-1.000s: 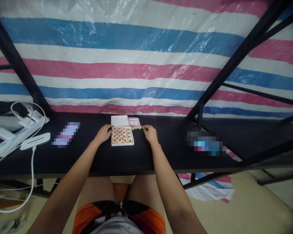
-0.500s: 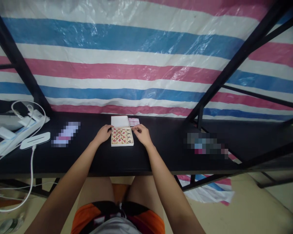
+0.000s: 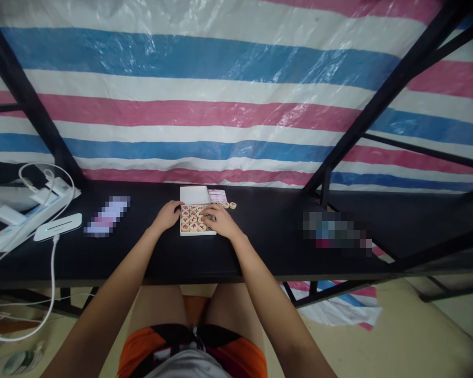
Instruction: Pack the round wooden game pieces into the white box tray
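A white box of round xiangqi pieces sits on the black table, the pieces in rows with red characters showing. My left hand rests at the box's left edge, fingertips against its upper left corner. Over the right part of the box, my right hand has its fingers bent down on the pieces; what they pinch, if anything, is hidden. Two loose pieces lie just beyond my right hand. Behind the box is its white lid, beside a pink and white paper.
A power strip with cables and a white device lie at the left of the table. Blurred items are at left and right. Black frame bars rise on both sides before a striped sheet.
My right hand has moved left from the box's upper right corner to over its right column. Loose pieces now show beside the paper. My left hand has stayed at the box's edge.
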Demonstrator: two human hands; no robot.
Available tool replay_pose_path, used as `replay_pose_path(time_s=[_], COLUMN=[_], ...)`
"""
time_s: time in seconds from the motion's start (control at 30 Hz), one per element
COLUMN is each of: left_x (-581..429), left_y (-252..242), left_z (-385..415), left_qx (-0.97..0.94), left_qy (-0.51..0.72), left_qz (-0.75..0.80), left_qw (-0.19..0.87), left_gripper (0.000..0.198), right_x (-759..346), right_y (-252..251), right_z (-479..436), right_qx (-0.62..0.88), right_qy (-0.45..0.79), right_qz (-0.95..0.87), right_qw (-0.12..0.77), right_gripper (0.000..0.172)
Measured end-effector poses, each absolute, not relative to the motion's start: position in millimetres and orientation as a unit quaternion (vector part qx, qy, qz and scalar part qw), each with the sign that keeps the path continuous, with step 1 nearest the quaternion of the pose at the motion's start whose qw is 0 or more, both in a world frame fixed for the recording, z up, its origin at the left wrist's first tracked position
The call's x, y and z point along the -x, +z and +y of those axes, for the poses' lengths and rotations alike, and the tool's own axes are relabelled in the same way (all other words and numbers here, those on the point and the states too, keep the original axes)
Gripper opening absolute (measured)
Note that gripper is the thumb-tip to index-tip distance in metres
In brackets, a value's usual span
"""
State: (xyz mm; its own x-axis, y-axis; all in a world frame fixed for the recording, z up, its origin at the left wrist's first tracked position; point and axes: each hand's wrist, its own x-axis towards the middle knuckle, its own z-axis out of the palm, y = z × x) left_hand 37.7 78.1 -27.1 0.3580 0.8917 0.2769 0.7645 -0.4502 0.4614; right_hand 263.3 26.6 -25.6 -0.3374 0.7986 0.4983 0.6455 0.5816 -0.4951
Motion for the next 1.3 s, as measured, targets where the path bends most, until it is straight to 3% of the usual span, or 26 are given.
replay_pose_path(time_s=[0.17, 0.53, 0.67, 0.87, 1.13, 1.3], left_x=[-38, -38, -38, -39, -39, -38], left_y=[-27, -27, -27, -25, -26, -27], left_z=[77, 79, 78, 76, 77, 79], left_qx=[-0.813, -0.814, -0.812, -0.811, -0.814, -0.812], left_qy=[0.251, 0.247, 0.248, 0.246, 0.25, 0.251], left_qz=[0.509, 0.51, 0.511, 0.515, 0.51, 0.512], left_qw=[0.127, 0.127, 0.13, 0.128, 0.123, 0.128], left_gripper=[0.036, 0.036, 0.037, 0.037, 0.036, 0.037], right_x=[-266, -274, -277, -272, -270, -268], right_y=[-24, -21, -23, -24, -26, -26], right_z=[27, 27, 30, 28, 29, 29], right_qx=[0.449, 0.454, 0.47, 0.428, 0.447, 0.424], right_qy=[0.086, 0.104, 0.102, 0.113, 0.119, 0.123], right_qz=[-0.819, -0.805, -0.777, -0.824, -0.814, -0.822], right_qw=[0.347, 0.368, 0.407, 0.354, 0.351, 0.36], right_gripper=[0.034, 0.014, 0.02, 0.033, 0.013, 0.014])
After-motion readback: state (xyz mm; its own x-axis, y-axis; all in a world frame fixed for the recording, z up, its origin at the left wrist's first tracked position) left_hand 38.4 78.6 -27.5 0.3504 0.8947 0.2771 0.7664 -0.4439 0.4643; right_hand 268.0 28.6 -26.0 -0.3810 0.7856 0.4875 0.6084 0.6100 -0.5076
